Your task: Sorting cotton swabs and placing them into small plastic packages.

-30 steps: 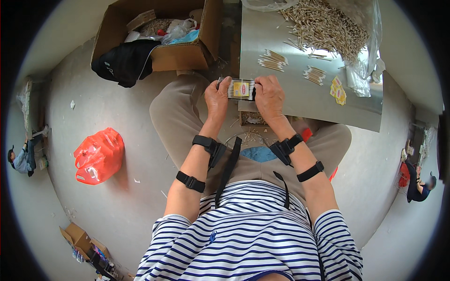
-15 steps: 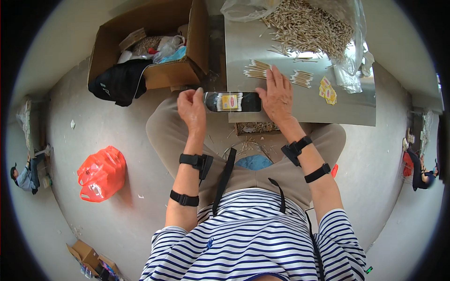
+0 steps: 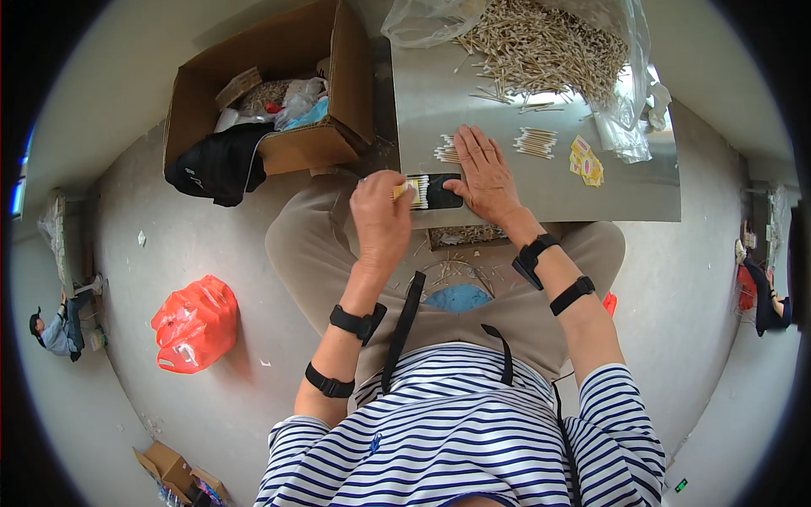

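Observation:
My left hand is curled closed at the left end of a clear bag, covering that end; what its fingertips pinch is partly hidden. Inside the bag, a row of cotton swabs lies on a flat black piece, along with a yellow card. My right hand rests flat with fingers stretched out, its thumb touching the right end of the black piece. Those fingers partly cover a small pile of cotton swabs on the metal table. Right of them lies another small bunch of swabs.
Yellow cards lie on the metal table, below a big heap of loose swabs in a clear bag. A cardboard box with a black cloth stands left. A red bag sits on the floor.
My left hand has moved right and up from the bag's end, now covering part of the swabs and card. My right hand has shifted slightly left, over the swab pile.

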Tool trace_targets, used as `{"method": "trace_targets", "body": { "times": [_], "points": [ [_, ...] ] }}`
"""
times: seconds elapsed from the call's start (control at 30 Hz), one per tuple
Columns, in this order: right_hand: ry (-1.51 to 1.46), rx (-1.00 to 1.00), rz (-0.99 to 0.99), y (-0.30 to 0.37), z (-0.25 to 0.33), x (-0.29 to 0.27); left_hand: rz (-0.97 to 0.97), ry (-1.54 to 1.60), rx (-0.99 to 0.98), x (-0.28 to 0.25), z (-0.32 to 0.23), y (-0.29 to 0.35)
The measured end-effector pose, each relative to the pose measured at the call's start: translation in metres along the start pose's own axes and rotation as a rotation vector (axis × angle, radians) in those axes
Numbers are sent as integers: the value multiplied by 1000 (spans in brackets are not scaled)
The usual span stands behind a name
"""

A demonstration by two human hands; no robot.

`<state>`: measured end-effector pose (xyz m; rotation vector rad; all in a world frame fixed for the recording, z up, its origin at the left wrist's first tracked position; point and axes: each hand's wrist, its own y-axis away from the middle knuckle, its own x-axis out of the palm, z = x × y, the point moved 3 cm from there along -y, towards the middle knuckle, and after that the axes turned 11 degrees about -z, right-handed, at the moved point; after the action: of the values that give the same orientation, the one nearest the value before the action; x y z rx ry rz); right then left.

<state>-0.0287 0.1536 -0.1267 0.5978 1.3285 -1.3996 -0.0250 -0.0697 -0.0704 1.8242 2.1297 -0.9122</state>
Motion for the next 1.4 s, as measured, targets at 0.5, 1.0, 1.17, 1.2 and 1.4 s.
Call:
{"method": "trace_targets", "body": {
  "times": [0.5,1.0,1.17,1.2,1.4],
  "points": [
    [4,-34,48,32,-5,-13,458,-587,458,54,-30,16],
    [-32,-67,129,57,-11,-34,554,-670,533,91,-44,25],
    [-48,4,176,56,-13,-41,484,-703,574,102,-32,35],
    [-31,75,180,59,-15,-44,540,-725,550,101,-33,35],
    [49,237,115,70,-14,-39,616,-807,513,99,-42,32]
  ]
}}
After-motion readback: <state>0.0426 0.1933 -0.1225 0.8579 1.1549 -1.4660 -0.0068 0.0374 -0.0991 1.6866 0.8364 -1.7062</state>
